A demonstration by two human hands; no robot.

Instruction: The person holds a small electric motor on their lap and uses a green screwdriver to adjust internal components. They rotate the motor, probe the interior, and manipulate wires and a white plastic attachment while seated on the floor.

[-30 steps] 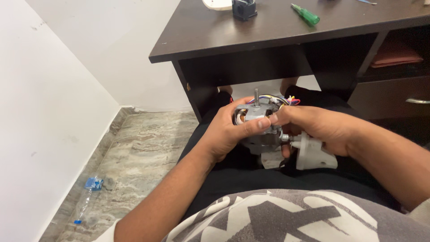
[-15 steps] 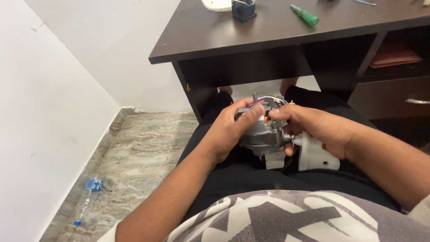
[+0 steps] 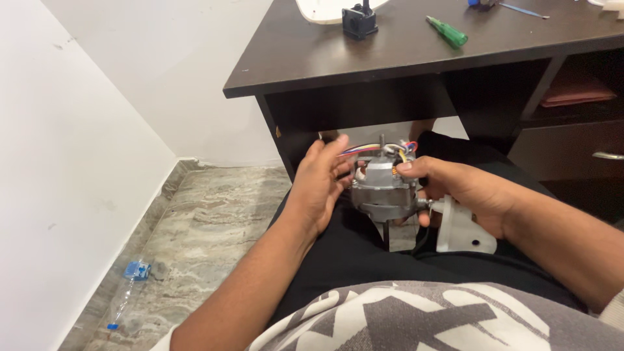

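Two hands meet around a small electric motor (image 3: 383, 188) in the head view, above the person's lap in black trousers (image 3: 364, 253). The right hand (image 3: 471, 195) has its grip clamped on the motor: the thumb lies on the top edge of the grey metal body and the other fingers go behind it. The left hand (image 3: 318, 185) is on the opposite side of the motor with the fingers stretched and spread, the fingertips at the coloured wires (image 3: 364, 149); its grip is apart and I cannot tell if it really touches the body.

The motor stands almost upright. Its long axis is the thin shaft (image 3: 381, 138), which points up and slightly away from the person, toward the underside of the dark counter (image 3: 390, 52). Just below the right grip a white plastic bracket (image 3: 461, 231) hangs from the motor. Far above the grips, a green screwdriver (image 3: 447, 31) and a small black part (image 3: 359, 19) lie on the counter.
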